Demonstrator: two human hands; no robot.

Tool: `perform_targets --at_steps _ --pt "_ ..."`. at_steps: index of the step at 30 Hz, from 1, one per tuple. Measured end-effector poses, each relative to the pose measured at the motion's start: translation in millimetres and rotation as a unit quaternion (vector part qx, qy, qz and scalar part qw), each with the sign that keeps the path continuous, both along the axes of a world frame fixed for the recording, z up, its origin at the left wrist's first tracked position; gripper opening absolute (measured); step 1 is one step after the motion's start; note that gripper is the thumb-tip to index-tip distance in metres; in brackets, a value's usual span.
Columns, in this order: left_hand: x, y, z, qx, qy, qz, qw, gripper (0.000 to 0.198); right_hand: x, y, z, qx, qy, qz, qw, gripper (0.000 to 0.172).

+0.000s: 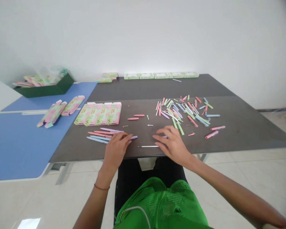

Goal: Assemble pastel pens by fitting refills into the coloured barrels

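Long pens lie to the left, a scatter of loose parts waits on the right

The work looks partly done. Beside the left hand (118, 146), a small group of long lavender, pink and blue pens (98, 137) appears complete, though their far ends are partly covered. A purple barrel (133, 137) pokes out past that hand's fingers; whether they grip it or merely rest over it, I cannot tell. The right hand (170, 143) has its fingers apart over the tabletop (143, 153), with a purple piece (165, 136) showing between them and a white refill (146, 146) reaching to its thumb side

Much seems left: two pink barrels (139, 115), a small purple part (150, 125) and a small green part (147, 117) lie separately between the hands, and a large mixed pile of barrels and refills (178, 109) spreads beyond the right hand. Four pink-and-green pen boxes (114, 114) stand in a row behind the pens, their contents hidden
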State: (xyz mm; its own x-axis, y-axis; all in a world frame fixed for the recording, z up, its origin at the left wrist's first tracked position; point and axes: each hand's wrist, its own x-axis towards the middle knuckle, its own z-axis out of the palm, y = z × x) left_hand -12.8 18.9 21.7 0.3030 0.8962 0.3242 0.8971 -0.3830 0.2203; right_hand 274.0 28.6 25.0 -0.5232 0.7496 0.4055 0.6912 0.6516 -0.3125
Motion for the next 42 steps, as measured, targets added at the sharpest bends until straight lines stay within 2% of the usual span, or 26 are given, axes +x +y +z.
perform_targets --at_steps 3,6,12,18,21,26,29,35,42 --pt "-2.9 6.1 0.9 -0.015 0.044 0.004 0.999 0.021 -33.2 -6.1 -2.6 -0.007 -0.043 0.059 0.997 0.024" --pt "-1.6 9.3 -2.4 -0.007 0.053 0.02 0.998 0.021 -55.5 -4.0 -14.9 -0.025 -0.037 0.046 0.998 0.022" --pt "-0.1 12.4 -6.3 0.013 0.036 0.026 0.999 0.016 -65.4 1.9 -28.1 -0.058 0.054 0.001 0.997 0.014" --pt "2.4 -1.7 10.8 0.014 0.052 0.021 0.998 0.013 -75.3 -4.6 -27.9 -0.055 0.029 -0.039 0.997 0.015" --pt "1.3 -16.5 21.7 0.027 0.015 0.023 0.999 0.015 -73.2 -10.7 -12.2 -0.043 0.042 -0.052 0.997 0.013" --pt "1.5 -38.4 38.2 0.026 -0.133 -0.029 0.99 0.017 -52.5 -20.6 43.6 -0.112 0.149 -0.016 0.982 0.016" --pt "5.7 -45.3 46.1 0.036 -0.184 -0.052 0.981 0.017 -43.9 -21.8 65.9 -0.106 0.158 0.017 0.982 0.012" --pt "13.1 -48.4 52.5 0.041 -0.202 -0.068 0.976 0.016 -42.6 -23.3 69.4 -0.118 0.171 0.03 0.978 0.009" --pt "14.4 -48.4 48.9 0.021 -0.209 -0.087 0.974 0.018 -43.1 -26.2 71.6 -0.112 0.131 0.062 0.983 0.011"
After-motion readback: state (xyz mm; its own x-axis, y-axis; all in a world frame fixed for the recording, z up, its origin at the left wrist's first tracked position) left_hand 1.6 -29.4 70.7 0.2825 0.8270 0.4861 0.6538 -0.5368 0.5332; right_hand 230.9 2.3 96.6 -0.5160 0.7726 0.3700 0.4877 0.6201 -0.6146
